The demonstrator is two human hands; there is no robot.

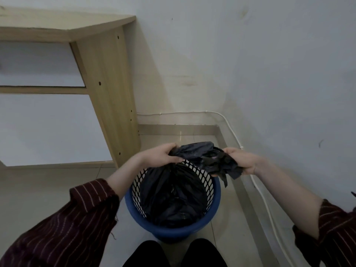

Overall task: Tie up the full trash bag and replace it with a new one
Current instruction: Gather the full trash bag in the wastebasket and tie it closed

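Trash bag (pixel 173 197): black plastic, body seated inside the basket (pixel 173 231), its top drawn up above the far rim and stretched between both hands.
Basket: blue, white mesh wall, standing on the tiled floor (pixel 48 189) in a corner.
Left hand (pixel 163 156): grip clamped on the left end of the bag's gathered top.
Right hand (pixel 240 160): grip clamped on the crumpled right end, loose edges hanging below it.
Sleeves (pixel 77 218): dark red, striped.
Wooden unit (pixel 107 83): far left.
Cable (pixel 231 128): white, running along the wall (pixel 269 64).
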